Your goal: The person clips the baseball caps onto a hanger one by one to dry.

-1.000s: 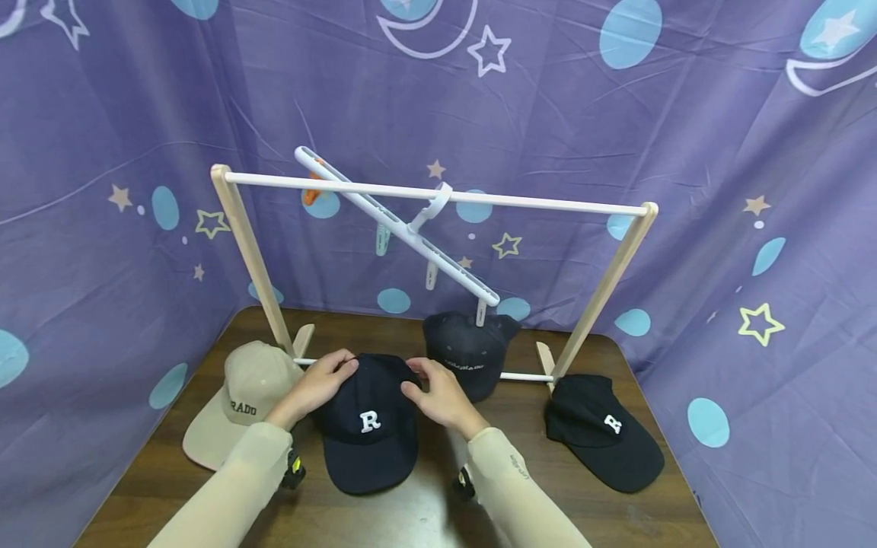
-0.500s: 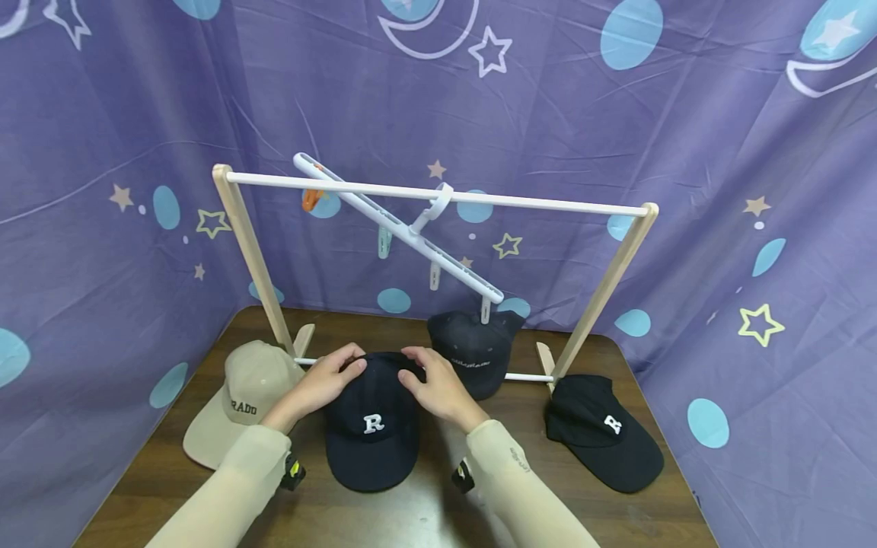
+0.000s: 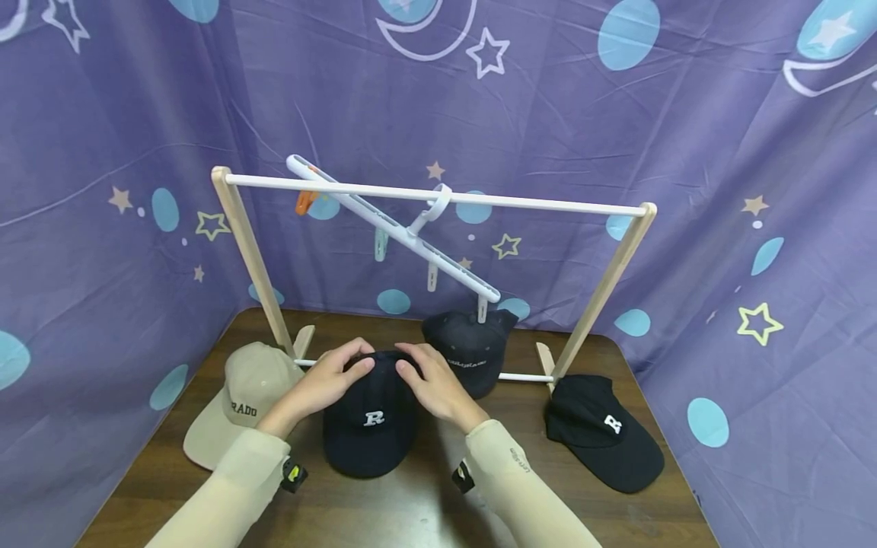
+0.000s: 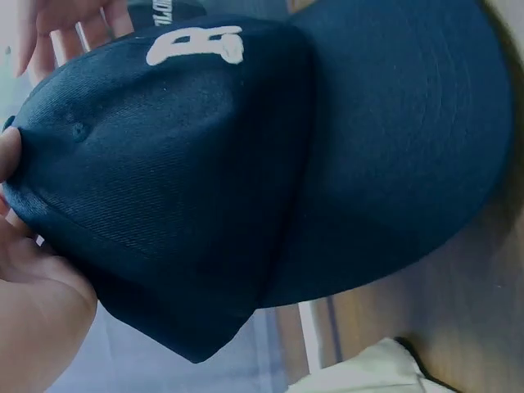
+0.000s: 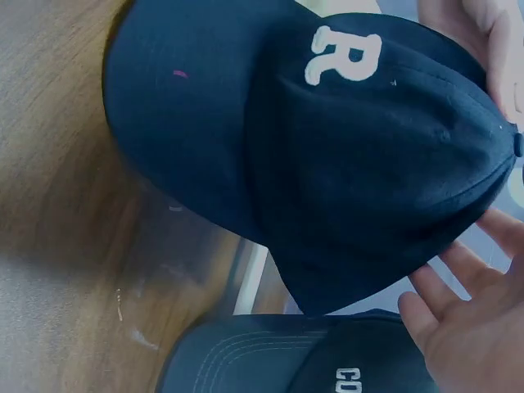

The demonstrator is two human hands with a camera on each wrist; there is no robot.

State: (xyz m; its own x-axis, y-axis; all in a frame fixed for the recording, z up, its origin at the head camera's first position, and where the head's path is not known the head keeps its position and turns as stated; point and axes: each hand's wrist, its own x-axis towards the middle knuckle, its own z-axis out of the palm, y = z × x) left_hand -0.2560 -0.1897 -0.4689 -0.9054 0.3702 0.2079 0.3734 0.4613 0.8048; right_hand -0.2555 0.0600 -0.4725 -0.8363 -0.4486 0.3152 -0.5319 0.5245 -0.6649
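A dark navy baseball cap [image 3: 370, 445] with a white letter R faces the head camera, its brim toward the near side. My left hand [image 3: 336, 377] grips the top of its crown from the left, thumb on the front and fingers behind. From the right, my right hand [image 3: 438, 384] holds the crown the same way. The two thumbs lie close together near the top. In the right wrist view the right fingers [image 5: 458, 278] reach behind the crown's edge, and the brim [image 5: 180, 106] stands over the wooden table.
A white hanger [image 3: 411, 237] with several clips hangs on a wooden-post rack's white bar [image 3: 548, 204]. One clip holds a dark cap [image 3: 473, 354]. A beige cap [image 3: 256, 380] lies left on the table [image 3: 342, 517], a black R cap [image 3: 603, 434] right. A purple curtain surrounds the table.
My hands have come closer together at the top of the navy cap. The brim has shifted up in the head view, away from the near side. The hanger has swung slightly.
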